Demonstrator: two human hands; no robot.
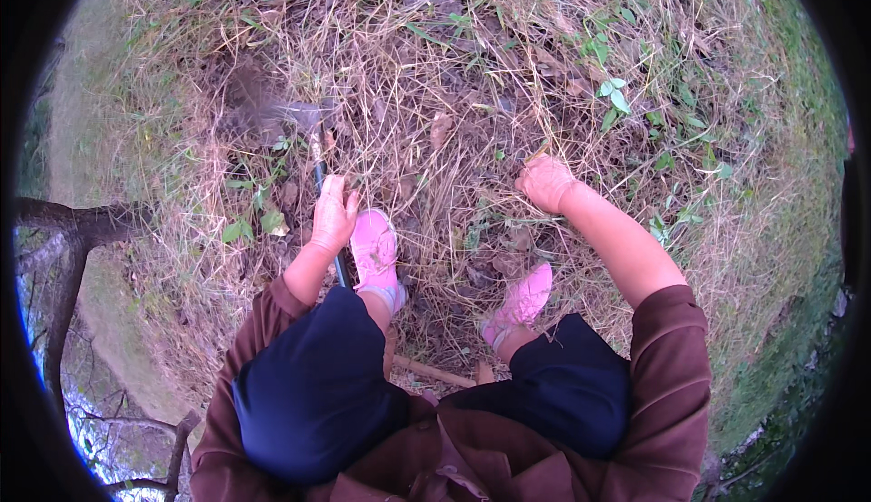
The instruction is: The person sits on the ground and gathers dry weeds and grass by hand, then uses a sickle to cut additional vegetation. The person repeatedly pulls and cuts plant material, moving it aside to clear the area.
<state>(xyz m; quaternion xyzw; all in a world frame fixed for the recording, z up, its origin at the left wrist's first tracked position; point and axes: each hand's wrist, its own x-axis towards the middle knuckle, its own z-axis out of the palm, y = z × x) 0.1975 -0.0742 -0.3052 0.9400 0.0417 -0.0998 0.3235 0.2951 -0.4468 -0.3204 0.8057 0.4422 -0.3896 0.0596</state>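
Note:
My left hand [332,213] lies over the dark handle [318,170] of a long-handled tool, beside my pink shoe [375,243]. Its fingers point forward, with the thumb apart; whether they wrap the handle is hidden. At the handle's far end, a greyish metal head [305,114] rests among the grass, its left side blurred. My right hand [546,182] is closed low on a few stems of dry grass [546,121], which stick out in front of it. Its fingertips are mostly hidden beneath the hand.
Dry grass and dead leaves [441,129] cover the ground, with green weeds [614,97] at right. My other pink shoe [527,294] stands below my right hand. A wooden piece [435,371] shows beneath me. Tree branches [75,230] reach in from the left.

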